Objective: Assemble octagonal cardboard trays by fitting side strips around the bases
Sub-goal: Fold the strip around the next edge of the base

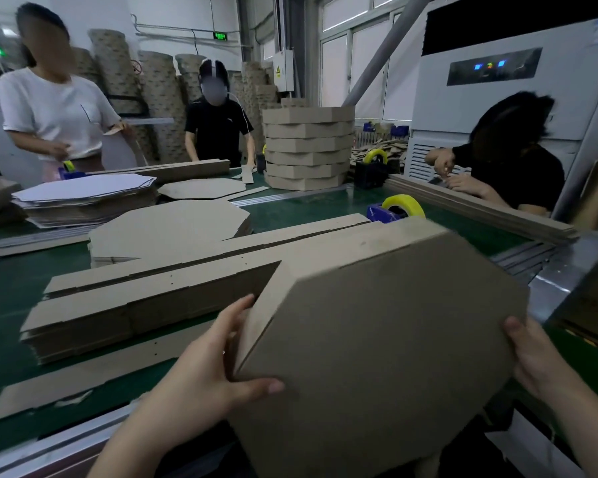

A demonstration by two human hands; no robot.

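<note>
Octagonal tray (377, 339): plain brown cardboard, base up, tilted | left hand (201, 367), right hand (539, 360) grip opposite sides | over table (290, 208) near edge

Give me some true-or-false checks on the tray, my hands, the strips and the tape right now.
1. Both hands grip the tray, the left hand on its left edge and the right hand on its right edge. True.
2. The tray lies flat on the green table. False: it is held tilted, with its flat base toward the camera.
3. A stack of side strips lies on the table to the left of the tray. True.
4. The yellow tape roll sits on top of the stack of finished trays. False: it sits in a blue dispenser on the table, just beyond the held tray.
</note>
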